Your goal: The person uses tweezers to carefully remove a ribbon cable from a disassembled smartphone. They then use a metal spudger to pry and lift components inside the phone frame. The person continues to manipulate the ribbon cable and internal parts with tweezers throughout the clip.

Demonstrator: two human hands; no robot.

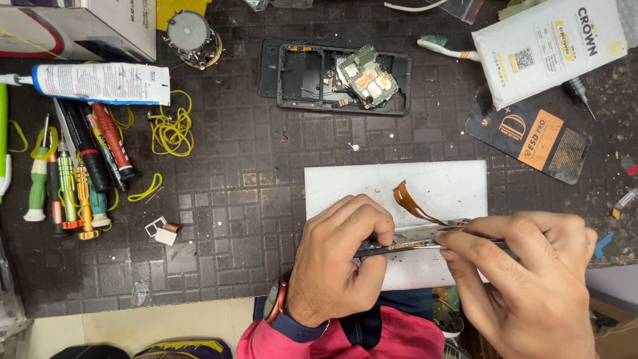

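Dark tiled bench mat (pixel 226 219); our left hand (pixel 335 262) pinches phone screen (pixel 399 244) edge-on over white sheet (pixel 345 183); right hand (pixel 531 279) clamped on tweezers (pixel 475 233) near orange flex (pixel 412 203); we'd work shallow, keep screen steady.

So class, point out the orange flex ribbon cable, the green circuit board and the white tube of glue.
orange flex ribbon cable (pixel 411 203), head view, mid-strip.
green circuit board (pixel 367 76), head view, centre.
white tube of glue (pixel 100 83), head view, mid-body.
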